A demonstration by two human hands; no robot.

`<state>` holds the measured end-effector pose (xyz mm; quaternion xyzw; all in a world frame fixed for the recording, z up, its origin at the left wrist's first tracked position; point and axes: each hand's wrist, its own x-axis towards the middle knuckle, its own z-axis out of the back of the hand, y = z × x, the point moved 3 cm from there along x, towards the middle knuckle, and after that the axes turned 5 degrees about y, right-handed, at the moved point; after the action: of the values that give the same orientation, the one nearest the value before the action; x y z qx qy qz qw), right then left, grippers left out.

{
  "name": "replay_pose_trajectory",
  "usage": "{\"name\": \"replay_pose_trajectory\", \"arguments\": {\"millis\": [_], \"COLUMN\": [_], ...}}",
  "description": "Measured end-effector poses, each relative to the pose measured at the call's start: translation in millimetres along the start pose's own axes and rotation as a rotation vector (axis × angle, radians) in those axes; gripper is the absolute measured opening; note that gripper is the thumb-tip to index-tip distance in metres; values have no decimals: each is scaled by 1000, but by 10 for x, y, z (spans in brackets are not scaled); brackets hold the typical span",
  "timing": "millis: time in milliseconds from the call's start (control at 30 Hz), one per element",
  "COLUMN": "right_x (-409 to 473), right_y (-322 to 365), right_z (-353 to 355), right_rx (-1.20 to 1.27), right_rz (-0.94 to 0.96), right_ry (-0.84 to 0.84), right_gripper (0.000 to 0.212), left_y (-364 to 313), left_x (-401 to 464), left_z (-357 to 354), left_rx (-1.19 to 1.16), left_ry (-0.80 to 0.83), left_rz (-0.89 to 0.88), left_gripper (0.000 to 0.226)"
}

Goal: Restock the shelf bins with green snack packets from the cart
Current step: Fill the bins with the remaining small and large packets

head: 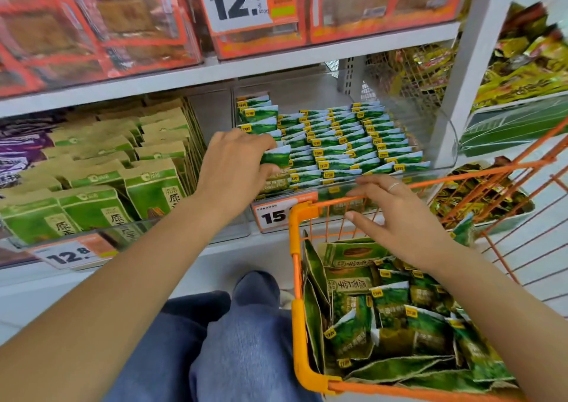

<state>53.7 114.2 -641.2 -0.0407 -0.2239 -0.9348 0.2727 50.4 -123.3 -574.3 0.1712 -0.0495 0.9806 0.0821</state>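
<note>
Two hands are at work: the left hand [236, 159], at the frame's centre, grips a small stack of green snack packets [275, 158] at the left edge of the clear shelf bin [442, 143], touching the rows already standing there. Lower right of centre, the right hand [396, 217] hovers with fingers spread and relaxed — holding nothing — above the orange cart [299, 318], where more packets lie loose.

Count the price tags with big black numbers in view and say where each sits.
3: a 12.8 tag on the top shelf, a 12.8 tag under the brown-and-green packets at lower left, and a 15 tag under the green packet bin, partly hidden by the orange cart.
</note>
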Motion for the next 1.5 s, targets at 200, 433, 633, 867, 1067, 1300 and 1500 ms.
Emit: {"name": "replay_pose_trajectory", "arguments": {"millis": [200, 433, 633, 867, 1067, 1300, 1500], "right_x": [7, 18, 18, -19, -160, -408, -374], "right_y": [1, -8, -40, 146, -28, 3, -99], "right_z": [12, 11, -2, 81, -476, -733, -798], "right_rx": [19, 28, 56, 203, -245, -139, -104], "right_rz": [-3, 1, 17, 101, -81, -149, -134], "right_ry": [8, 4, -29, -45, 875, 1406, 1331], "right_gripper": [37, 36, 32, 27, 31, 47, 15], "left_y": [92, 174, 146, 47, -669, -792, -784], "left_x": [24, 102, 21, -152, -610, -750, -751], "left_z": [-170, -199, -290, -159, -277, -595, -581], "left_rx": [161, 110, 169, 30, -310, -351, -389], "left_ry": [241, 126, 186, -16, 251, 353, 352], "left_rz": [-54, 5, -67, -48, -277, -297, -283], "left_gripper": [46, 45, 48, 36, 14, 19, 18]}}
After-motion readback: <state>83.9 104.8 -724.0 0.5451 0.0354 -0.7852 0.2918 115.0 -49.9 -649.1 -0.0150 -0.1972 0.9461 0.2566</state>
